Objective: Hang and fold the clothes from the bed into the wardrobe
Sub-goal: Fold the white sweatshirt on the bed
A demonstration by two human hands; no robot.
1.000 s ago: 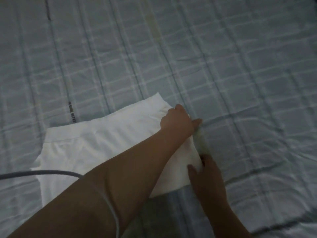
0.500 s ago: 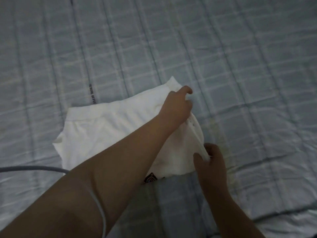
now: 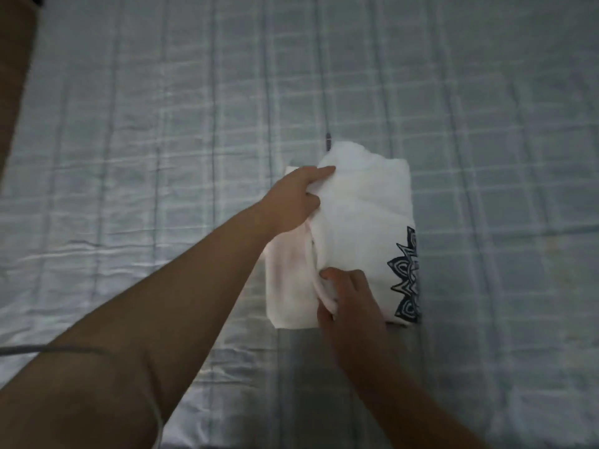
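One white shirt [image 3: 366, 222], long axis front-to-back

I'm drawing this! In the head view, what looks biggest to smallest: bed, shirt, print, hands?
Biggest first:
1. bed
2. shirt
3. left hand and right hand, about alike
4. print

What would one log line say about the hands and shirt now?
step: folding | left hand: grips white shirt | right hand: pinches white shirt | place: checked bed sheet
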